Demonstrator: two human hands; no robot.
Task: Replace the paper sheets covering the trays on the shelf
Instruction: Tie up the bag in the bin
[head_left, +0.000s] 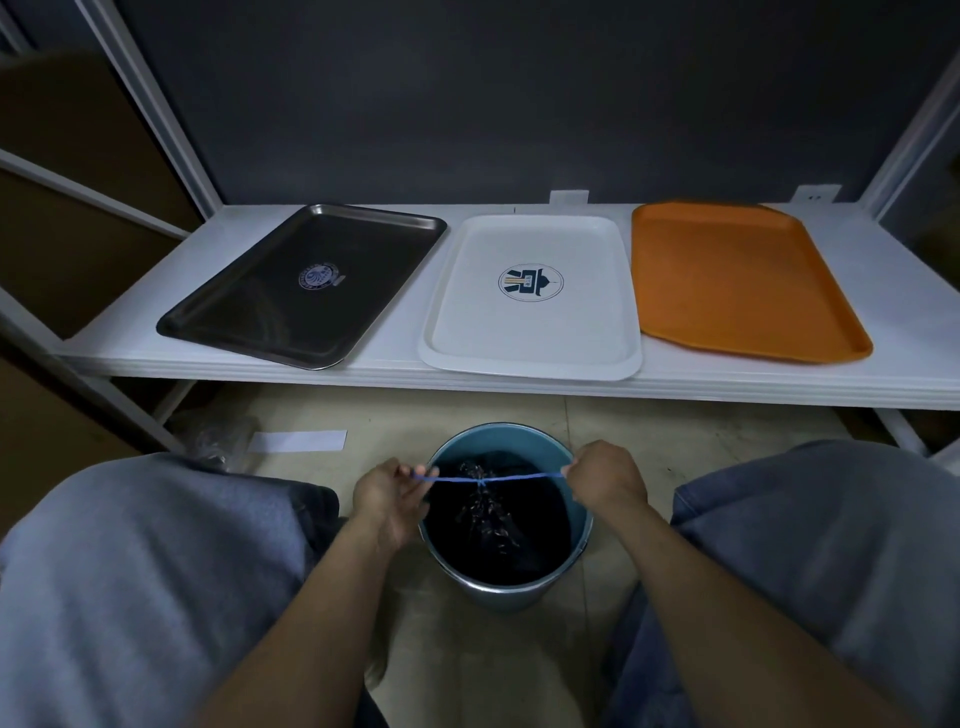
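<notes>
Down between the knees, left hand (387, 499) and right hand (605, 475) each pinch an end of the blue drawstring (498, 477), arms out, pulling it taut over the bucket (511, 592). Probably cinching its black bag (498, 535) shut, too dark to see inside tbh. Behind that, the metal tray (306, 280), white tray (530, 322) and orange tray (737, 280) sit bare on the shelf (400, 322), no paper.

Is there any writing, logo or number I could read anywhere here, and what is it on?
No text here can be read.
Steel tray: blue-white emblem, lettering too blurred.
White tray: navy-yellow emblem, characters too small.
Orange tray: no marking shows.
White tag and second tag at the back: nothing legible.
White slip on the floor: looks blank.
</notes>
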